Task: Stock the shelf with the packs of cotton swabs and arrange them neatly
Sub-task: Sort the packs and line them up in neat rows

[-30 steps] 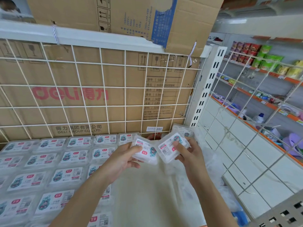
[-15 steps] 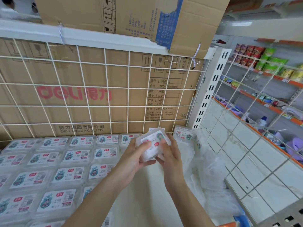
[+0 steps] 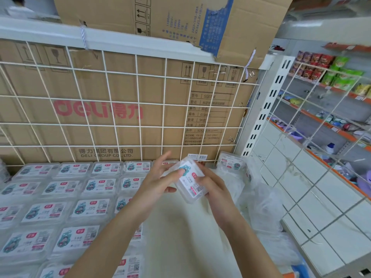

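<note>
Your shelf [image 3: 180, 237] carries flat rows of cotton swab packs [image 3: 91, 208] on its left. Above its bare middle, your right hand [image 3: 217, 190] grips one pack [image 3: 191, 182]; your left hand [image 3: 156, 182], fingers spread, touches its label with the thumb.

Pretty clearly a small shop. Rows of identical barcoded packs [image 3: 90, 209] lie flat on a display shelf [image 3: 180, 237], with a white wire grid [image 3: 136, 101] and printed shipping cartons [image 3: 100, 113] behind. Far right, across the aisle, orange-edged racks [image 3: 341, 91] carry bright snack bags [image 3: 313, 65] and a bottle [image 3: 330, 147].
</note>
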Action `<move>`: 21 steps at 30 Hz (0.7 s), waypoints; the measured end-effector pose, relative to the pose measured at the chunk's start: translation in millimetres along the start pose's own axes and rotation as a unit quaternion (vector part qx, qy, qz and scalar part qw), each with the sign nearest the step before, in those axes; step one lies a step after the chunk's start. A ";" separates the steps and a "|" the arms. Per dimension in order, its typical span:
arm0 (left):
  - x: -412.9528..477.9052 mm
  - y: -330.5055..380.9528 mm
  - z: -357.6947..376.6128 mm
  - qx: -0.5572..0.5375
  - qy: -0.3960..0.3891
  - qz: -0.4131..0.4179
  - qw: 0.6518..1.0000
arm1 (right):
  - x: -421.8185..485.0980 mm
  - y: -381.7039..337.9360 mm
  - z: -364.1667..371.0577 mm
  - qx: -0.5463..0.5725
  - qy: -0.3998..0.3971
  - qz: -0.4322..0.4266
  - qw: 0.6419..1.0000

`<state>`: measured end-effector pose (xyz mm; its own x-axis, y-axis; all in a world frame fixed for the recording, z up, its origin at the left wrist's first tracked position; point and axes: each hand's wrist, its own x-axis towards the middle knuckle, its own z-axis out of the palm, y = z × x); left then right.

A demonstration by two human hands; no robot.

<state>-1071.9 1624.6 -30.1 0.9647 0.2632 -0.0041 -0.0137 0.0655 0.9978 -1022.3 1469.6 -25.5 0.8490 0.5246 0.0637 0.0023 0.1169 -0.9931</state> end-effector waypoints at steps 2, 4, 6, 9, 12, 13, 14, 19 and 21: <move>-1.5 1.5 -4.2 -0.003 -0.018 0.005 1.000 | 0.2 -2.1 1.4 -0.009 -0.020 -0.010 1.000; -3.4 3.9 -5.2 -0.001 -0.009 0.018 1.000 | 2.5 0.6 3.8 -0.006 -0.007 -0.012 1.000; -5.0 4.6 -5.5 -0.019 0.020 0.030 0.999 | 3.8 8.3 4.9 0.025 0.011 -0.001 1.000; -5.3 0.2 -7.3 -0.039 0.047 0.021 0.998 | 3.0 14.3 9.9 0.032 0.005 0.018 0.999; -5.8 -5.3 -12.0 0.067 0.057 0.033 0.996 | 7.5 16.4 11.9 0.032 0.049 0.023 0.998; -6.4 -7.5 -16.9 0.125 0.071 0.044 0.989 | 11.1 19.6 9.5 0.029 0.072 0.031 0.997; -7.1 -9.3 -24.0 0.194 0.087 0.057 0.976 | 14.8 23.2 6.8 0.020 0.090 0.042 0.995; -0.1 -20.1 -60.8 0.588 0.018 0.021 0.808 | 33.6 49.1 5.2 -0.091 0.085 0.120 0.985; 4.7 -23.9 -64.6 0.633 -0.034 0.010 0.774 | 41.3 59.3 10.5 -0.092 0.091 0.142 0.981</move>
<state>-1084.0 1686.4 -58.3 0.9796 0.1990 -0.0270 0.1990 -0.9437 0.2643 -992.7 1507.1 -80.8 0.9099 0.3520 -0.2195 -0.1661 -0.1757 -0.9703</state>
